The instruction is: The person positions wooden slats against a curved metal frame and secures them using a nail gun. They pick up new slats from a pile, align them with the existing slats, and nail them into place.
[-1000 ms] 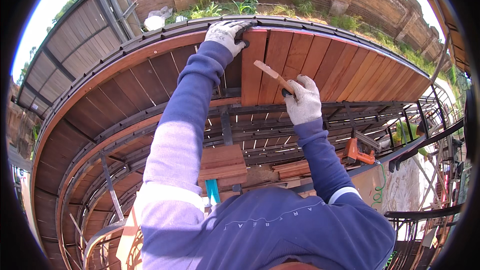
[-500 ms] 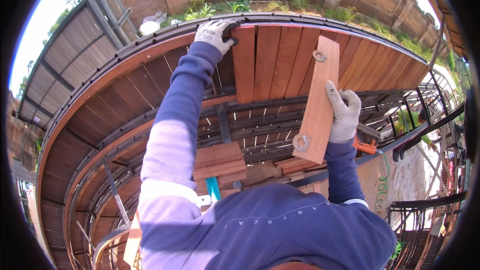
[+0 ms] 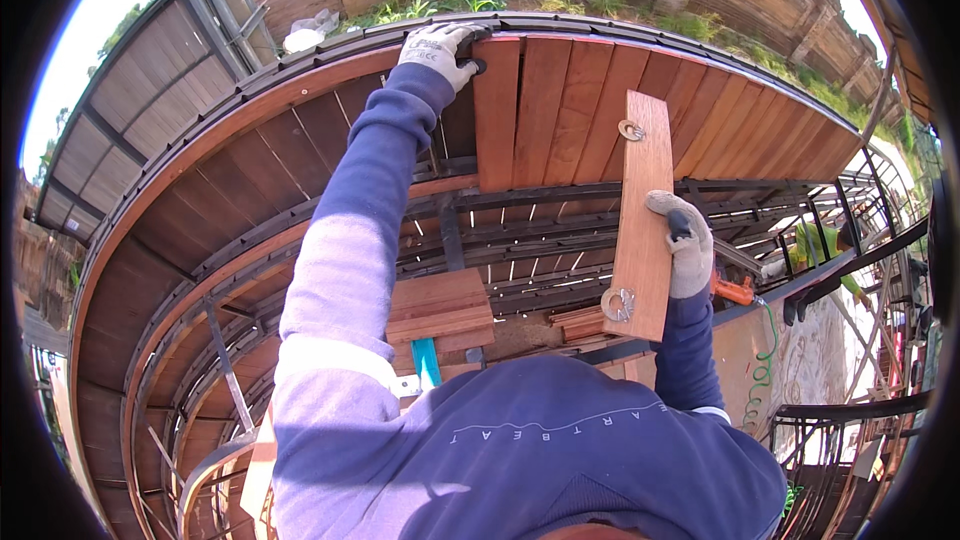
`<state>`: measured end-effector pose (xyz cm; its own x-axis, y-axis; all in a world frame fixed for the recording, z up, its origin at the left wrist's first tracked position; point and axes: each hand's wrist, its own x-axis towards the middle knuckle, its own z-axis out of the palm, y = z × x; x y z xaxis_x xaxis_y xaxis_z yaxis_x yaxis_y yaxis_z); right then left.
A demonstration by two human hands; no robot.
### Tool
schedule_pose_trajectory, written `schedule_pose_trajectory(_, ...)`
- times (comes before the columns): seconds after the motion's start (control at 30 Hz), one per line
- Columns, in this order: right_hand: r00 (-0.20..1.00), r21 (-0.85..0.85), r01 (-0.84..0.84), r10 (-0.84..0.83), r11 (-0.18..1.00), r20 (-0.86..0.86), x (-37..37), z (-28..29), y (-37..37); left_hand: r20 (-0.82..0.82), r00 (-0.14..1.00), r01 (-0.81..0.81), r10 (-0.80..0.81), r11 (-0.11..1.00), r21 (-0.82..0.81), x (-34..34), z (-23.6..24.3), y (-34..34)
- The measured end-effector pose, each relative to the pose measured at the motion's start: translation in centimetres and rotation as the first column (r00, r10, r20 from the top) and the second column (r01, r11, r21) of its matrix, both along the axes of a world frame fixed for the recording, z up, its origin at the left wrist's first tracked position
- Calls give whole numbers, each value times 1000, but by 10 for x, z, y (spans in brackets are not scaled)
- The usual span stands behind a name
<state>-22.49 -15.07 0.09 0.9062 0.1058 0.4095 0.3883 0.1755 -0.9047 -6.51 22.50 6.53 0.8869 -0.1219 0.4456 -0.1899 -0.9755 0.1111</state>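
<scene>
My left hand (image 3: 442, 52), in a pale glove with dark fingertips, grips the far curved rail (image 3: 385, 37) beside the upper end of the leftmost reddish plank (image 3: 496, 120). In my gloved right hand (image 3: 688, 245) is a loose wooden board (image 3: 642, 220), tilted slightly and raised in front of the row of planks. Two swirls of pale paste, an upper one (image 3: 631, 130) and a lower one (image 3: 618, 304), sit on its face. The right thumb reaches the board's right edge; the fingers curl, partly hidden.
Stacked boards (image 3: 440, 305) lie below my left arm by a teal strip (image 3: 426, 362). An orange tool (image 3: 732, 290) with a coiled green hose (image 3: 765, 360) lies at right. Curved tiers of slats (image 3: 165, 210) run left. Another person in a bright green top (image 3: 808, 242) is at far right.
The board in my right hand has turned a little more upright and dropped slightly. My right fingers have shifted on its edge. My left hand keeps its place on the rail.
</scene>
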Motion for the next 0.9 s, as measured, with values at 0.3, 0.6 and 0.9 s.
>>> schedule_pose_trajectory(0.3,989,-33,145,-144,989,33,72,-14,80,69,997,34,-32,999,-18,2,-2,2)
schedule_pose_trajectory(0.6,951,-376,305,-259,875,169,118,-31,137,60,997,59,-57,997,-47,-3,-1,2)
schedule_pose_trajectory(0.9,906,-518,421,-319,745,277,136,-35,166,216,966,152,-140,988,-37,6,-18,7)
